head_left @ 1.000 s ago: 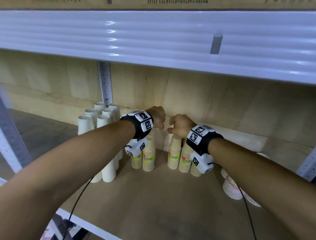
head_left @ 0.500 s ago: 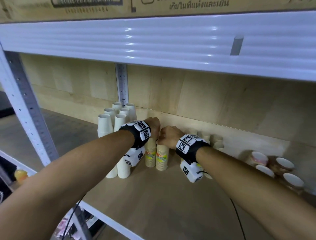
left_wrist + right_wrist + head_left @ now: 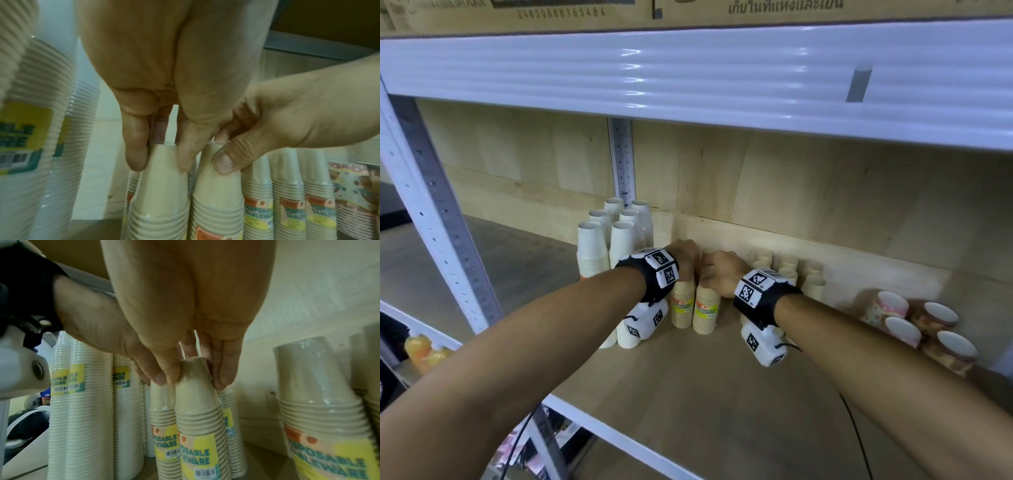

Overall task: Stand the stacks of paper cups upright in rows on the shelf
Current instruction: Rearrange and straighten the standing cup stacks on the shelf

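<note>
Paper-cup stacks, two short beige wrapped ones [image 3: 683,303] [image 3: 707,308], stand side by side on the wooden shelf [image 3: 688,394], beside tall white stacks [image 3: 592,253]. Left hand [image 3: 685,255] and right hand [image 3: 719,272] each pinch one top. Placement seems under way; next comes release without tipping.

The pale wooden shelf [image 3: 688,394] bore tall white paper-cup stacks [image 3: 592,260], shorter beige labelled cup stacks [image 3: 706,310] and patterned cup stacks [image 3: 941,337] lying sideways.
</note>
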`<state>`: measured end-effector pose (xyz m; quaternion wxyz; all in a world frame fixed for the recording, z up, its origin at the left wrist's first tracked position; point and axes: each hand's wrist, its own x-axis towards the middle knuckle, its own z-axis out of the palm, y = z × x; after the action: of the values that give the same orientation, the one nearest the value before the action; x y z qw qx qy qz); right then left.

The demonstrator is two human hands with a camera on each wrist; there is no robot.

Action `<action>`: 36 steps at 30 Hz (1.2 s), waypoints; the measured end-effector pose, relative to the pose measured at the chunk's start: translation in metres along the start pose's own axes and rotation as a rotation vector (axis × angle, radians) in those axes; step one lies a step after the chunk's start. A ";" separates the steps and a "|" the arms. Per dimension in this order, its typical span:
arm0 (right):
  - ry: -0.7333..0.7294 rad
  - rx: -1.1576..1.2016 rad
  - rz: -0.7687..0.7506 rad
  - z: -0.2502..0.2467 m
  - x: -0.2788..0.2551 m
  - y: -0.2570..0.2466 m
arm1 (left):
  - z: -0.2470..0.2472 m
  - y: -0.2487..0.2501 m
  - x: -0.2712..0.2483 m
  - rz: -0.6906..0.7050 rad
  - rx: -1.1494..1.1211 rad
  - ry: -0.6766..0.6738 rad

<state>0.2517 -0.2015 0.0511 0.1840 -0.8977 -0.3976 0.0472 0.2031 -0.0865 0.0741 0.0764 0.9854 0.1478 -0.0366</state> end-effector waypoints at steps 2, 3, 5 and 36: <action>0.005 0.013 -0.001 -0.003 -0.006 0.003 | -0.001 0.003 -0.004 0.009 -0.033 0.001; 0.010 0.010 0.003 -0.006 -0.011 0.004 | -0.002 0.004 -0.006 0.020 -0.049 -0.007; 0.022 0.006 0.013 -0.011 -0.020 0.006 | -0.005 0.007 -0.010 0.058 -0.088 -0.026; 0.035 -0.080 0.222 -0.044 -0.079 0.078 | 0.008 0.101 -0.004 0.282 -0.121 -0.030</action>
<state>0.2631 -0.3202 0.0586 0.1487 -0.9434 -0.2942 0.0356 0.2292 -0.1843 0.0809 0.1424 0.9893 0.0085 -0.0314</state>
